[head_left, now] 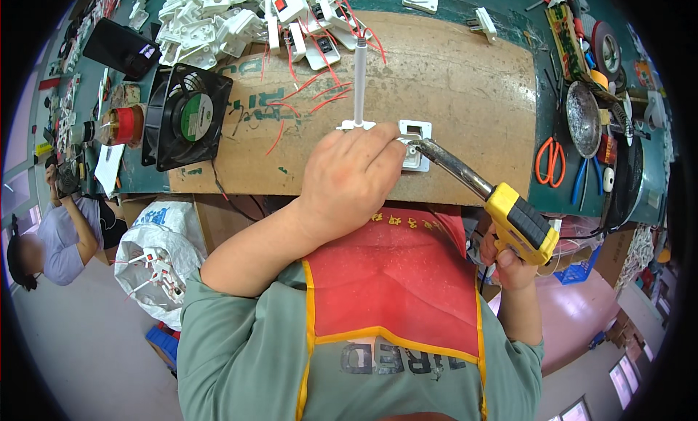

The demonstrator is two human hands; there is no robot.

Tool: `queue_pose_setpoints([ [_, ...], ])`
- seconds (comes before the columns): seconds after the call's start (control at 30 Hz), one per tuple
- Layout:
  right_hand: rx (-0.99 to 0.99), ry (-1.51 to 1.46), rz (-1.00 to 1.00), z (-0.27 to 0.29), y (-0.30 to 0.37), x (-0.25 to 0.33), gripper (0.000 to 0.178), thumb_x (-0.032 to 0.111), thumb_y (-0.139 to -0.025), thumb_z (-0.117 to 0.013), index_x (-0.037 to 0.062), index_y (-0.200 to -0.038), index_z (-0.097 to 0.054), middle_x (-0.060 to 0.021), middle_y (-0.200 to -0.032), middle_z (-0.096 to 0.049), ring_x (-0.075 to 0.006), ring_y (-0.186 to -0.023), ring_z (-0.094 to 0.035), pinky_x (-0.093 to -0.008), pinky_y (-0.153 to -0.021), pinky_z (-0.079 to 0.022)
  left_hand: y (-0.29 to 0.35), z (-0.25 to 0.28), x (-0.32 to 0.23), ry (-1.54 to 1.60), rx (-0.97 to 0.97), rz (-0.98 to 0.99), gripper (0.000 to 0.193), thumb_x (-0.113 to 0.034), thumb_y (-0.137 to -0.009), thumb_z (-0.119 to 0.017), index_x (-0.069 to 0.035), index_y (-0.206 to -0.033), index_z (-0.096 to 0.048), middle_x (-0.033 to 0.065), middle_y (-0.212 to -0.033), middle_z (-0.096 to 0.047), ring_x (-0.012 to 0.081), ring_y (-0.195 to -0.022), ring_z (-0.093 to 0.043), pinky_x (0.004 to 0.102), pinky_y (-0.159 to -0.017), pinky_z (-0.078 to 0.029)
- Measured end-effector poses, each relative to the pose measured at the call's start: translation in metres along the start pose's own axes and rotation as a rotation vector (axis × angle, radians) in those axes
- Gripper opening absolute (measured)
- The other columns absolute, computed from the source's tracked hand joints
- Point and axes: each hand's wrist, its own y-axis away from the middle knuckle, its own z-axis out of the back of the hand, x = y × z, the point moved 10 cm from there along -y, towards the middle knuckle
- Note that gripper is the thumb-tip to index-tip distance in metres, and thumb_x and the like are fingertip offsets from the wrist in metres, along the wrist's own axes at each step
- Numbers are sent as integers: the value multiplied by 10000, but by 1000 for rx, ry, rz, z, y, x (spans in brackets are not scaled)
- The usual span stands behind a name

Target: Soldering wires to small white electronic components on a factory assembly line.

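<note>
My right hand [509, 265] grips a yellow and black soldering gun [520, 221]. Its long metal barrel slants up and left, and the tip reaches a small white plastic housing [416, 159] on the cardboard. My left hand [352, 174] is closed, back upward, with its fingertips pressed together at the housing's left side. The fingers hide much of what they pinch. Just beyond them a grey-white tube [360, 83] stands upright on another white plastic part [349, 124], with red wires at its top.
White plastic parts [211, 21] are heaped at the far left, several with red wires. A black fan [185, 115] stands left on the cardboard sheet [465, 79]. On the right lie orange-handled scissors [550, 161], blue-handled pliers [582, 181] and a metal dish [584, 119]. Another person [65, 232] sits far left.
</note>
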Motion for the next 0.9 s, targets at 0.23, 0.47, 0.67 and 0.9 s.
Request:
queue_pose_setpoints([
  [0.23,32,83,61,-2,-1,7,558,178,-858,-769,7,-1339,-544,-31,-878,-587,-118,-680,-510,-272,-601,-410,-1,-1,1,-3,16,17,174,-59,-764,-756,-75,-918,-676,32,-1015,-679,212,-802,-657,345,-679,-484],
  [0.47,40,104,30,-1,2,7,533,193,-870,-758,5,-1326,-554,-23,-861,-584,-116,-699,-516,-275,-616,-417,-3,-1,0,2,16,18,171,-58,-756,-751,-72,-908,-674,34,-1011,-678,211,-804,-659,341,-680,-483],
  [0.67,-85,187,1,8,0,6,750,377,-764,-872,2,-1316,-528,-54,-802,-543,-137,-598,-508,-278,-521,-420,-1,-3,1,-16,28,32,164,-59,-753,-746,-74,-899,-672,32,-1014,-675,207,-809,-659,341,-686,-482],
  [0.9,54,115,87,-6,-4,18,484,162,-875,-741,5,-1300,-571,-16,-846,-569,-120,-704,-515,-283,-621,-419,-2,-5,1,-8,59,48,163,-59,-759,-744,-74,-903,-671,31,-1010,-671,206,-817,-658,346,-693,-478],
])
